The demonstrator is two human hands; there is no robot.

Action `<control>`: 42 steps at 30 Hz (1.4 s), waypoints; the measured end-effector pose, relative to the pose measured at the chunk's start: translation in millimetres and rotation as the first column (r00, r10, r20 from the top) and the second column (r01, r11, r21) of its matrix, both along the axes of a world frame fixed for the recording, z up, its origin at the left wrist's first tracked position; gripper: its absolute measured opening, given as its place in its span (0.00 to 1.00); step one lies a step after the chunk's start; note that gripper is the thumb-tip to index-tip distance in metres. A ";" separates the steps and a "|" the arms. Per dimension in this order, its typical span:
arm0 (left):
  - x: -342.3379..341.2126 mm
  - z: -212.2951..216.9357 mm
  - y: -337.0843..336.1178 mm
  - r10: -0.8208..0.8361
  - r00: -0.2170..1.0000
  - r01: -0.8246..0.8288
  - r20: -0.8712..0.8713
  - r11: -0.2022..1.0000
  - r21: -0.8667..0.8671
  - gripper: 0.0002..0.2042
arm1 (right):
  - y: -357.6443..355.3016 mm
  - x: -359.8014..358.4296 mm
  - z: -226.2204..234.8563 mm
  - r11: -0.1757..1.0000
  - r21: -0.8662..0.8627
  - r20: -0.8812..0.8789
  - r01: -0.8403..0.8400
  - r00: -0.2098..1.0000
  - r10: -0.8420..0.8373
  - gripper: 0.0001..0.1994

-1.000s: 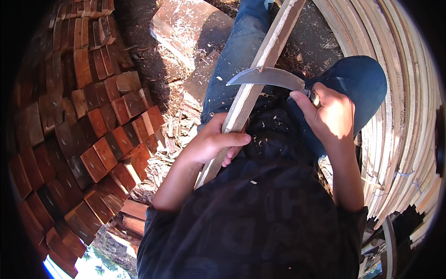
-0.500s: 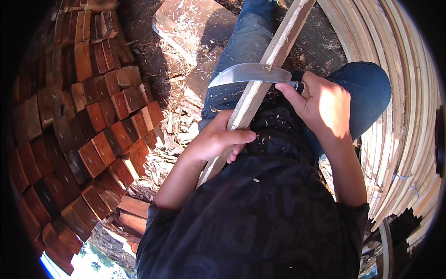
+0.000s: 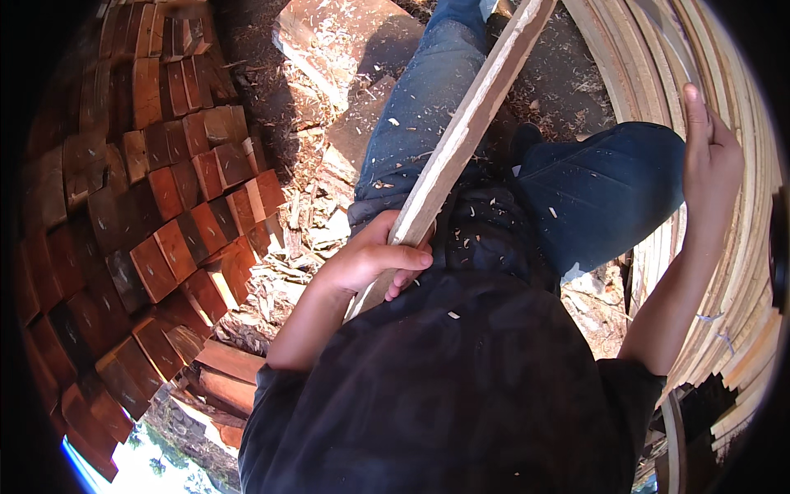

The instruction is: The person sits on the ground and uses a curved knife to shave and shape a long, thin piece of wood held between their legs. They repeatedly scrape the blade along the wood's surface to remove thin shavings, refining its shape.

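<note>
My left hand (image 3: 383, 257) is closed around the lower part of a long, squared wooden stick (image 3: 461, 148). The stick runs slantwise from my waist up past my legs, with a pale, rough-cut face along one edge. Away to the right, my right hand (image 3: 712, 160) is raised beside my bent knee, thumb extended. It grips a curved-blade knife (image 3: 676, 41), whose blade stretches up over the stacked strips, apart from the stick. The knife's handle is mostly hidden by the hand.
Stacked reddish wood blocks (image 3: 173, 247) rise on the left. A large bundle of long pale wood strips (image 3: 625, 58) curves along the right. Wood shavings (image 3: 317, 206) litter the ground, and a flat board (image 3: 350, 49) lies ahead. My jeans (image 3: 605, 185) carry scattered chips.
My right hand has lifted the knife off the stick and swung it out to the right. My left hand keeps its hold, shifting slightly with the stick.
</note>
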State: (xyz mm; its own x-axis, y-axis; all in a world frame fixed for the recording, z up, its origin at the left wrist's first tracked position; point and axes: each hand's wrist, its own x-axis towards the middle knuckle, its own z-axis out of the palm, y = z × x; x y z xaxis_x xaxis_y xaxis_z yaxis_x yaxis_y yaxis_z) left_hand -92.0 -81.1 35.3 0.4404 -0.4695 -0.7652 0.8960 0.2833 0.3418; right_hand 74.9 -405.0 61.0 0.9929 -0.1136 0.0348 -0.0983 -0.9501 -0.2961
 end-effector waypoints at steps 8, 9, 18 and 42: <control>11.8 0.2 -4.9 -0.017 0.999 0.016 0.029 1.000 0.025 0.13 | 91.3 -76.8 -30.0 0.863 0.201 -0.135 -0.463 0.860 0.493 0.28; 12.7 -0.7 -4.9 -0.046 0.997 0.041 0.060 0.996 0.080 0.13 | 91.1 -73.7 -31.7 0.868 0.156 -0.128 -0.472 0.861 0.492 0.28; 10.1 -1.6 -0.4 -0.090 0.993 0.084 0.076 0.994 0.074 0.12 | 72.2 -48.7 -42.9 0.841 -0.004 0.010 -0.540 0.841 0.541 0.28; -1.3 4.1 -0.2 -0.036 0.999 0.035 0.020 0.998 0.042 0.10 | 55.8 -15.5 -57.7 0.936 -0.019 0.070 -0.353 0.933 0.353 0.31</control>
